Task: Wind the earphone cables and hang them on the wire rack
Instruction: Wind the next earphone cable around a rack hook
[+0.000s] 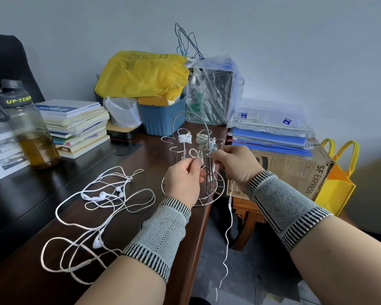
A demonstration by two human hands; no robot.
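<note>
Nearest me on the dark table (42,190), loose white earphone cables (101,208) are lying in a tangle, earbuds mixed in, untouched. Both wrists are wearing grey knit bands (161,234). Just past the tangle, at the table's right edge, my left hand (183,181) is pinching one end of a white earphone cable (228,234) between thumb and fingers, other fingers curled. My right hand (235,164) is pinching the same cable just beside it; the free length is dangling off the table edge toward the floor. Both hands are sitting right in front of the wire rack (193,150), which is standing upright on its round base. Already hanging on the rack's upper hooks: a wound white bundle (184,137) and a greyer wound bundle (201,137) beside it. A third, smaller one may be by my right fingers, can't tell. Further back: book stack (77,126), water bottle (29,128) at left, blue bin (163,117), yellow bag (143,73), cardboard box (295,168) at right.
</note>
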